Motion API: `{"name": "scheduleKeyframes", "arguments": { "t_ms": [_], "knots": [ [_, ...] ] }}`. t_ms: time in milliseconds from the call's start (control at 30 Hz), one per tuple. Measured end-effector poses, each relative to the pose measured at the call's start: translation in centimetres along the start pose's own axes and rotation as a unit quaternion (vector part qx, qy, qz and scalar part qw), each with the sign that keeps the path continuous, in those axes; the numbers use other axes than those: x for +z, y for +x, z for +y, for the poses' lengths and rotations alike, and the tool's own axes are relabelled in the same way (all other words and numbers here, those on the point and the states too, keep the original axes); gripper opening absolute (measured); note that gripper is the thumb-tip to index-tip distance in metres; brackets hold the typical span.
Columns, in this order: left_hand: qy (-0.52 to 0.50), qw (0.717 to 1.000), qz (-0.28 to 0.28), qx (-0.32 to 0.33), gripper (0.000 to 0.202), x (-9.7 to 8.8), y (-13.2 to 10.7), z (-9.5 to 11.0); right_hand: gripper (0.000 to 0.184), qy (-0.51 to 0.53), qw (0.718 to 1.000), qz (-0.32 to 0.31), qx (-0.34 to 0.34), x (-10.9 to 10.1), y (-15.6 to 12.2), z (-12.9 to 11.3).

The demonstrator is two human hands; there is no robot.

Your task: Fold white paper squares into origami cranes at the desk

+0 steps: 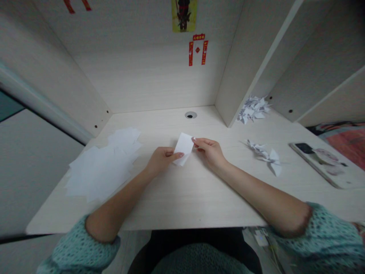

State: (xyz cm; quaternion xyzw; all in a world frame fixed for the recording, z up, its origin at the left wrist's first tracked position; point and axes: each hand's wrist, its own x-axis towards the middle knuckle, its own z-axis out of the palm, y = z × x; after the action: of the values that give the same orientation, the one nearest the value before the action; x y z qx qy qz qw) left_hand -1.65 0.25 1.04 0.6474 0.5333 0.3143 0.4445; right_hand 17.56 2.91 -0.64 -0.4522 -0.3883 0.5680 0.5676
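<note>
A small white folded paper [184, 147] is held over the middle of the pale wooden desk [188, 198]. My left hand [162, 159] pinches its lower left edge between thumb and fingers. My right hand [209, 150] grips its right edge with the fingertips. Both hands are closed on the paper, a little above or on the desk top; I cannot tell which. My forearms are bare, with teal knitted sleeves pushed up.
A loose spread of white paper sheets [104, 167] lies at the left. Folded paper figures [265, 154] lie at the right, with a heap of them [253, 109] in the side shelf. A phone [321, 160] rests at far right. A cable hole [191, 115] sits near the back wall.
</note>
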Motion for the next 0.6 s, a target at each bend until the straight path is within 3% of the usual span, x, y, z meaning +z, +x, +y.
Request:
{"name": "scheduleKeyframes", "arguments": {
  "t_ms": [167,300,433,600],
  "knots": [
    [0.003,1.000,0.022,-0.002,0.036,0.5,-0.2,0.0,0.028,0.008,0.992,0.097,-0.085,-2.0,2.0,-1.7],
    [-0.059,0.997,0.046,-0.002,0.035,0.7,0.1,-0.3,0.031,-0.022,0.997,0.008,-0.072,-0.9,0.8,-1.3],
    [-0.084,0.996,0.022,0.013,0.033,0.9,0.1,-0.4,0.032,-0.088,0.988,-0.114,-0.047,0.6,-1.0,-0.7],
    [-0.088,0.996,0.010,0.026,0.031,1.2,-0.3,0.2,0.038,-0.141,0.981,-0.118,-0.059,0.7,-1.6,-0.5]
  ]
}}
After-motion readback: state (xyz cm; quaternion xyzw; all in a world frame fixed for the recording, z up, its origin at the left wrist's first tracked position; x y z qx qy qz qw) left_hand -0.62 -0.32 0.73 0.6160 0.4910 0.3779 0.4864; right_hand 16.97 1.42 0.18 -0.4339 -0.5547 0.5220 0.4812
